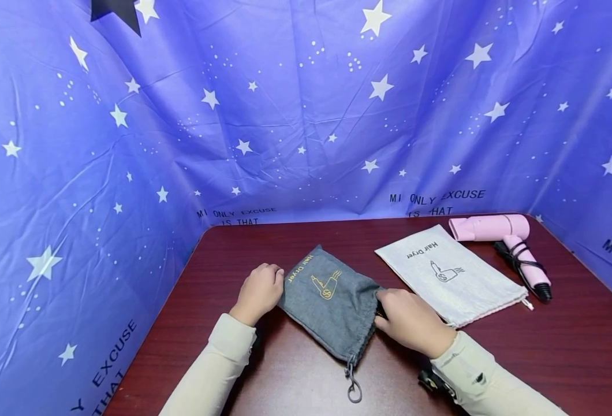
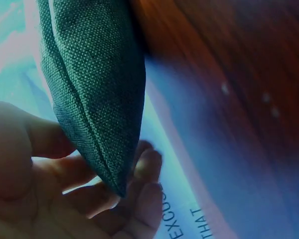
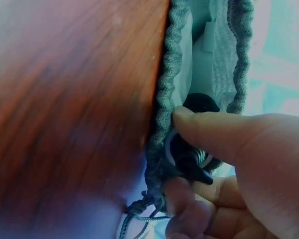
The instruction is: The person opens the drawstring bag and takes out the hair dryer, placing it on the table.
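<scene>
A dark grey drawstring bag point(image 1: 332, 306), printed "Hair Dryer" in yellow, lies slanted in the middle. At its left end my left hand point(image 1: 260, 292) grips the corner; in the left wrist view, thumb and fingers point(image 2: 148, 167) curl about the cloth tip. My right hand point(image 1: 412, 318) is at the bag's mouth. There, in the right wrist view, thumb and fingers pinch the black handle end of a hair dryer point(image 3: 187, 157), with a light ring and a cord stub. The rest of it is hidden inside. The bag's pale lining point(image 3: 202, 55) shows in its gaping mouth.
To the right lies a flat white drawstring bag point(image 1: 446, 277) with a "Hair Dryer" print. Beyond it rests a pink hair dryer point(image 1: 493, 228), its black cord wrapped round the handle. A starry blue-purple cloth point(image 1: 295, 104) walls in the dark red table point(image 1: 217, 242).
</scene>
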### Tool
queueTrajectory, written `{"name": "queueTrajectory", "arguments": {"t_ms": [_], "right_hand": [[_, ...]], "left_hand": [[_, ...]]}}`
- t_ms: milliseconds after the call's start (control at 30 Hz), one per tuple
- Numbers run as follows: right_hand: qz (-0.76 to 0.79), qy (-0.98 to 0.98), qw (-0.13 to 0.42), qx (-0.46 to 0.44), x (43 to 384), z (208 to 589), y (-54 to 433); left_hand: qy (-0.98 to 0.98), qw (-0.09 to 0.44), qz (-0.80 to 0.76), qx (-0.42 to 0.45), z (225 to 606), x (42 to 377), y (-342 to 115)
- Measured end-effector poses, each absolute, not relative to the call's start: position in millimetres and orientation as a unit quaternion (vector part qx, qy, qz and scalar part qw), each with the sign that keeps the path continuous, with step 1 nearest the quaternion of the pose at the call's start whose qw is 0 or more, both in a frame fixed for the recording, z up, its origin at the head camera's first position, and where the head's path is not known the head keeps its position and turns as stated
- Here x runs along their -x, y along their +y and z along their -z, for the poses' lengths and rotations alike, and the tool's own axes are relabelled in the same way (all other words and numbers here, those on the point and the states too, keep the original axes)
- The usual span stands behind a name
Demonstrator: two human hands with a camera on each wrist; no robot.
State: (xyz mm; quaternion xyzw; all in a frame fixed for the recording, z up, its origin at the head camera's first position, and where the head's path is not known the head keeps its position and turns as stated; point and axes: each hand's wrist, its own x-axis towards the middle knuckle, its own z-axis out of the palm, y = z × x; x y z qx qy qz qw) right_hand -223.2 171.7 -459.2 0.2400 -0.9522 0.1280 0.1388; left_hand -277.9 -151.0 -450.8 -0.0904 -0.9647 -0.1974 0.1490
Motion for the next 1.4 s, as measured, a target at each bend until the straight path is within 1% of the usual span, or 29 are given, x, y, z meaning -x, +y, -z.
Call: {"name": "queueTrajectory", "arguments": {"t_ms": [100, 233, 367, 500, 633, 767, 933, 1400], "right_hand": [[-0.136, -0.954, 0.130, -0.235, 224, 459, 174], [-0.152, -0.957, 0.101, -0.224, 225, 454, 177], [-0.174, -0.956, 0.057, -0.229, 224, 448, 183], [-0.195, -0.949, 0.030, -0.247, 225, 442, 188], [-0.196, -0.947, 0.036, -0.250, 226, 440, 189], [-0.191, -0.952, 0.060, -0.233, 228, 440, 190], [-0.196, -0.955, 0.069, -0.210, 229, 439, 192], [-0.193, -0.959, 0.037, -0.204, 228, 433, 200]], "left_hand": [[-0.968, 0.112, 0.210, 0.082, 451, 280, -153], [-0.968, 0.085, 0.229, 0.065, 450, 281, -155], [-0.965, 0.076, 0.241, 0.065, 450, 283, -156], [-0.962, 0.087, 0.247, 0.075, 450, 283, -158], [-0.960, 0.097, 0.251, 0.078, 449, 282, -160], [-0.960, 0.099, 0.250, 0.074, 448, 282, -162], [-0.962, 0.099, 0.245, 0.067, 445, 281, -164], [-0.965, 0.088, 0.240, 0.057, 441, 281, -164]]}}
